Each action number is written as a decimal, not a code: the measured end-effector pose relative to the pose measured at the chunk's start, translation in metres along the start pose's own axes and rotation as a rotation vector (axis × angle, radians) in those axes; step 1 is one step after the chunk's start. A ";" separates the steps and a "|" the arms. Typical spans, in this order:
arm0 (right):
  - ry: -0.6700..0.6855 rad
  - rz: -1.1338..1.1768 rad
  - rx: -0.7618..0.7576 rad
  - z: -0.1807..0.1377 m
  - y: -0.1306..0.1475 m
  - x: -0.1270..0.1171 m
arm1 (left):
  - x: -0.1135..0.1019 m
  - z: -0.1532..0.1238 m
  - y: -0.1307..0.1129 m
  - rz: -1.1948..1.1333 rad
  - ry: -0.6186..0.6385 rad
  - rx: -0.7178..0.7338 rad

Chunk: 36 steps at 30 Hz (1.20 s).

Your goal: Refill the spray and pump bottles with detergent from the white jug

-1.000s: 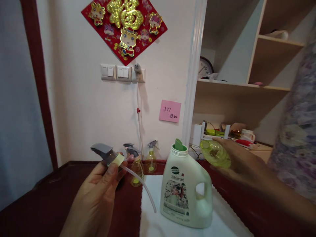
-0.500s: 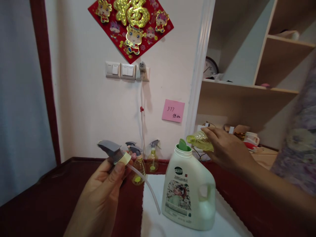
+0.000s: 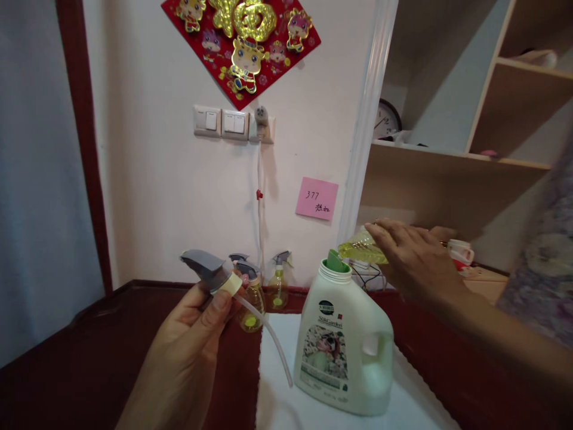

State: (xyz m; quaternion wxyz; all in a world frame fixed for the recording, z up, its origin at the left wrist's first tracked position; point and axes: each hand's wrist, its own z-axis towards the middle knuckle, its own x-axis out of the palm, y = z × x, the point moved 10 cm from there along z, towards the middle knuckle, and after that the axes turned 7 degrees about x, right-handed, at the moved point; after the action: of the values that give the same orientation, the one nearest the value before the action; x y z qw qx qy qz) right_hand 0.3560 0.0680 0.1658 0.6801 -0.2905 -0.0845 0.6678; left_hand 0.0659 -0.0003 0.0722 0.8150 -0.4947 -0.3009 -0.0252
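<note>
My left hand (image 3: 190,340) is closed round a grey spray trigger head (image 3: 206,269) with a cream collar; its clear dip tube (image 3: 268,340) hangs down to the right. My right hand (image 3: 414,260) grips a small yellow-green transparent bottle (image 3: 358,248), tipped on its side with its mouth at the green spout (image 3: 333,261) of a large pale green jug (image 3: 344,343). The jug stands open on a white cloth (image 3: 277,394).
Two small spray bottles (image 3: 264,289) with yellow liquid stand by the wall on a dark red table (image 3: 89,358). Wall switches, a cable and a pink note are behind. Shelves (image 3: 447,161) with a clock, and a cup (image 3: 461,252), are on the right.
My right hand has turned the small bottle from upright-facing to lying sideways and brought it left and down to the jug's spout. The left hand has hardly moved.
</note>
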 end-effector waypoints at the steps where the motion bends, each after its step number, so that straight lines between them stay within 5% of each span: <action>1: -0.011 -0.009 -0.007 0.000 0.000 -0.001 | 0.000 0.000 0.000 -0.004 -0.002 0.002; 36: -0.061 -0.052 -0.084 0.011 0.001 -0.013 | 0.002 -0.005 0.000 -0.010 0.041 -0.007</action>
State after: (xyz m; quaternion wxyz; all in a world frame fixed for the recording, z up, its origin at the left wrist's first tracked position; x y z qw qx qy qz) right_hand 0.3482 0.0590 0.1778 0.6814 -0.2961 -0.1406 0.6544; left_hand 0.0698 -0.0033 0.0716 0.8191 -0.4953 -0.2867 -0.0406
